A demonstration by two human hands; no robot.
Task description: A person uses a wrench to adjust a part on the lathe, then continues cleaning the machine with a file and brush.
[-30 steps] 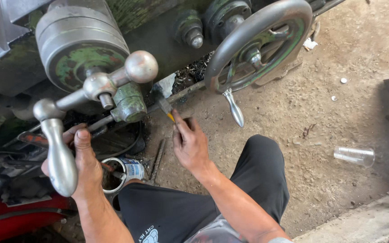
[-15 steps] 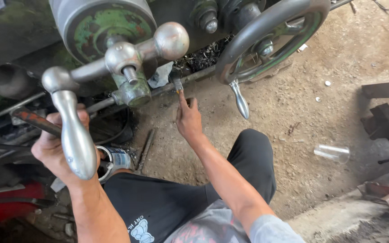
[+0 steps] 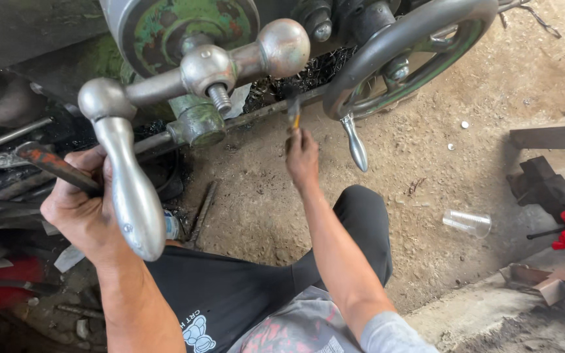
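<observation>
Rust-red bar is being gripped by the left hand; a yellow-handled tool is being pinched by the right hand beside the handwheel.

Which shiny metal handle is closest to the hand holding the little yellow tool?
The small slim handle hanging down from the big grey wheel. It sits just beside the right hand. The fat long handle is over by the left hand.

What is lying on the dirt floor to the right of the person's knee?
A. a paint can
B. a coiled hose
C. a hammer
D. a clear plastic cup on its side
D: a clear plastic cup lies tipped over on the dirt floor, right of the knee.
</observation>
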